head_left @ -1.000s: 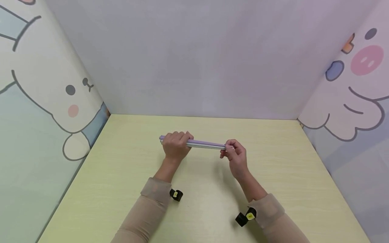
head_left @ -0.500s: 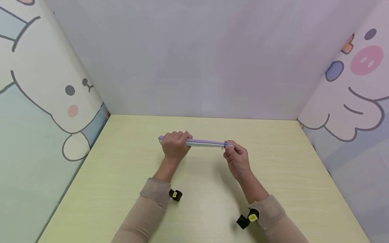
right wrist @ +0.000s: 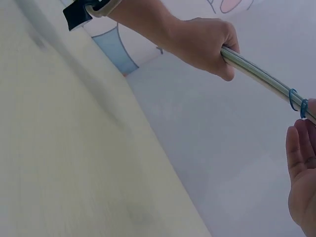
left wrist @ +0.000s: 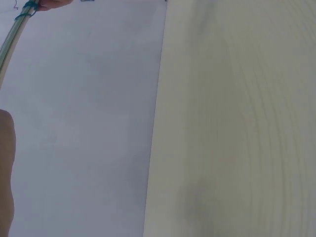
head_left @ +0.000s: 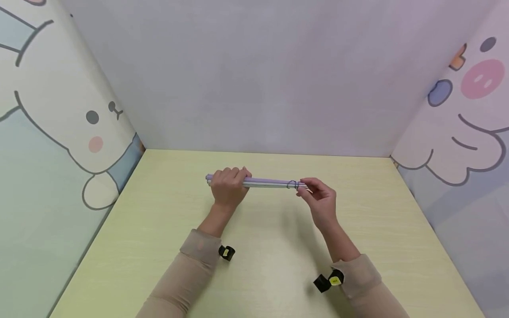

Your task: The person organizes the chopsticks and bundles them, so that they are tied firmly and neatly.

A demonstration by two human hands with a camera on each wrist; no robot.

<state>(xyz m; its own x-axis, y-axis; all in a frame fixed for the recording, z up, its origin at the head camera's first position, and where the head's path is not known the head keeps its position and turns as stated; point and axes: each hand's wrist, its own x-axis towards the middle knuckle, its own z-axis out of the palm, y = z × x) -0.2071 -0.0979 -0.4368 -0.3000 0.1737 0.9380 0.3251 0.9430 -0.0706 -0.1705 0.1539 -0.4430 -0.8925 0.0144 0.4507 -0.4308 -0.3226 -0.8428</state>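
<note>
A bundle of slender sticks that look like chopsticks (head_left: 268, 183), lavender and pale green-white, is held level above the table. My left hand (head_left: 228, 187) grips it near its left end, whose tips stick out past the fist. Around the right end runs a thin blue rubber band (head_left: 293, 184), looped loosely in more than one turn. Thumb and fingertips of my right hand (head_left: 323, 203) pinch at the band and the stick ends there. In the right wrist view, the band (right wrist: 293, 98) shows separate loops close to the fingertips, and the left fist (right wrist: 207, 47) encloses the far end.
Below the hands spreads a pale wood-grain table (head_left: 262, 282). A plain grey-white wall (head_left: 254, 79) rises behind it, with cartoon-printed panels on the left (head_left: 47, 212) and right (head_left: 485, 194). Each wrist carries a small black camera (head_left: 227, 253) near a beige cuff.
The right hand has shifted right and its fingers have spread a little, revealing the band's looser loops. The bundle has risen slightly in view; the left hand still grips it.
</note>
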